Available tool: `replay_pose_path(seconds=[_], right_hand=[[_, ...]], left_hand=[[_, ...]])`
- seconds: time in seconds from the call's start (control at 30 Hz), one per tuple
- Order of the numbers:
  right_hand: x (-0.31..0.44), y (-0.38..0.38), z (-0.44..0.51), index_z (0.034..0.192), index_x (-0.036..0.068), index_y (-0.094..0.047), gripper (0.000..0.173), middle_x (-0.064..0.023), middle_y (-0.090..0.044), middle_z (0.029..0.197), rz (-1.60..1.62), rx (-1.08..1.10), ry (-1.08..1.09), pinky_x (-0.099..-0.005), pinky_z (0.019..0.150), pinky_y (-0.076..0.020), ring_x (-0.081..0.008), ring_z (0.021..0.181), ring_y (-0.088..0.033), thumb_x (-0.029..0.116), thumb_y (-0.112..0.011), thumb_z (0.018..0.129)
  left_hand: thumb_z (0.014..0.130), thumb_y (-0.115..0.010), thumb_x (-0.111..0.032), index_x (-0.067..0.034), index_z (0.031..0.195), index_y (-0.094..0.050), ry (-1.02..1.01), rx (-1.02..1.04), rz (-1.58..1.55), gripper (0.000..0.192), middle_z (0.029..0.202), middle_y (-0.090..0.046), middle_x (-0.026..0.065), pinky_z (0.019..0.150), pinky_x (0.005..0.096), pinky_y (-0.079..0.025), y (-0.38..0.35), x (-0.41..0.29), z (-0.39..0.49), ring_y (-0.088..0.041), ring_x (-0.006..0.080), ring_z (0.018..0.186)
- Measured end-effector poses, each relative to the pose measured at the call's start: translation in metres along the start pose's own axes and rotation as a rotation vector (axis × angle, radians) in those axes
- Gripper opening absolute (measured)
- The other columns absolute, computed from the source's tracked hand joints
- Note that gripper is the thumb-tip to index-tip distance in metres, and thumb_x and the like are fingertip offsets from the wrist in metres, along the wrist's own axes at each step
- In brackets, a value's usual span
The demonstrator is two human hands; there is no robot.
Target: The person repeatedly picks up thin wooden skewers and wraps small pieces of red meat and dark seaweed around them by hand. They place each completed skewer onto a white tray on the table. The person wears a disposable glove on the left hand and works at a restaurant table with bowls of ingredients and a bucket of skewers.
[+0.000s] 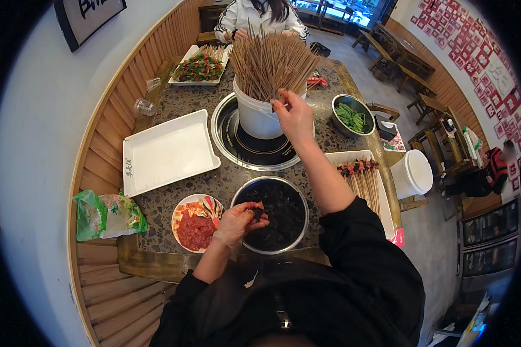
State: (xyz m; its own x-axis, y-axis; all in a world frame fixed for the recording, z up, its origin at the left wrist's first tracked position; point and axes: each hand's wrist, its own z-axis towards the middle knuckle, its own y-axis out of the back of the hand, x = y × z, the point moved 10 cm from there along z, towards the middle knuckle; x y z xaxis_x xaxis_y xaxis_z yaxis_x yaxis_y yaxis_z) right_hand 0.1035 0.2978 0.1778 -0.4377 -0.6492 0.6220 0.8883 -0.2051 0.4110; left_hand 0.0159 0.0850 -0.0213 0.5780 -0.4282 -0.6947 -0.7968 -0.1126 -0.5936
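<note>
My left hand (242, 222), in a thin clear glove, pinches a dark piece of what looks like wood ear fungus (258, 213). It is over the left side of a steel bowl (305, 225) full of the same dark pieces. Just left of that hand lies a plate of raw red minced or sliced meat (195, 232). My right hand (293, 113) reaches to the near rim of a white plastic bucket (254, 119) packed with upright bamboo skewers (269, 65). Its thumb and fingertips meet at the skewers; whether they grip one is not clear.
The bucket stands on a round cooktop (225, 143). Around it are a white tray (169, 152), a tray of loaded skewers (360, 169), a bowl of cut greens (351, 117) and a tray of green-and-red skewers (199, 67). A person (260, 19) sits opposite.
</note>
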Motion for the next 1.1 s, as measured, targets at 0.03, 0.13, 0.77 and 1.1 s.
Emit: replay_pose_path(seconds=[0.03, 0.13, 0.77, 1.1], right_hand=[[-0.003, -0.004, 0.010, 0.099, -0.003, -0.061, 0.028, -0.0088, -0.060, 0.071, -0.020, -0.028, -0.022, -0.0312, 0.062, -0.0465, -0.0200, 0.066, -0.058, 0.014, -0.068, 0.078], [-0.005, -0.013, 0.035, 0.091, 0.000, -0.062, 0.026, -0.0129, -0.062, 0.074, -0.124, -0.097, -0.037, -0.0408, 0.067, -0.0475, -0.0314, 0.073, -0.060, 0.021, -0.068, 0.076], [0.107, 0.169, 0.070, 0.089, -0.002, -0.064, 0.009, -0.0028, -0.063, 0.079, 0.314, -0.255, 0.159, -0.0206, 0.065, -0.0476, -0.0075, 0.072, -0.058, 0.007, -0.059, 0.088], [0.083, 0.114, 0.056, 0.092, -0.002, -0.062, 0.012, -0.0022, -0.061, 0.075, 0.034, -0.019, 0.113, -0.0208, 0.063, -0.0459, -0.0064, 0.069, -0.056, 0.009, -0.059, 0.088]], left_hand=[[0.086, -0.038, 0.003, 0.006, 0.111, -0.052, -0.005, -0.009, 0.005, 0.029, 0.095, -0.060, 0.0180, 0.074, 0.0298, -0.057, 0.001, 0.000, 0.000, -0.064, 0.0253, 0.083], [0.086, -0.038, 0.004, 0.006, 0.110, -0.053, -0.026, 0.001, -0.036, 0.029, 0.096, -0.060, 0.0184, 0.075, 0.0309, -0.057, 0.001, -0.001, 0.000, -0.064, 0.0266, 0.084], [0.089, -0.042, 0.000, 0.005, 0.111, -0.051, 0.002, -0.009, -0.021, 0.025, 0.093, -0.060, 0.0152, 0.075, 0.0257, -0.056, -0.002, 0.001, 0.005, -0.066, 0.0232, 0.079], [0.090, -0.043, 0.002, 0.005, 0.112, -0.051, -0.068, 0.002, -0.085, 0.023, 0.094, -0.060, 0.0166, 0.070, 0.0264, -0.058, -0.006, -0.012, -0.011, -0.065, 0.0229, 0.080]])
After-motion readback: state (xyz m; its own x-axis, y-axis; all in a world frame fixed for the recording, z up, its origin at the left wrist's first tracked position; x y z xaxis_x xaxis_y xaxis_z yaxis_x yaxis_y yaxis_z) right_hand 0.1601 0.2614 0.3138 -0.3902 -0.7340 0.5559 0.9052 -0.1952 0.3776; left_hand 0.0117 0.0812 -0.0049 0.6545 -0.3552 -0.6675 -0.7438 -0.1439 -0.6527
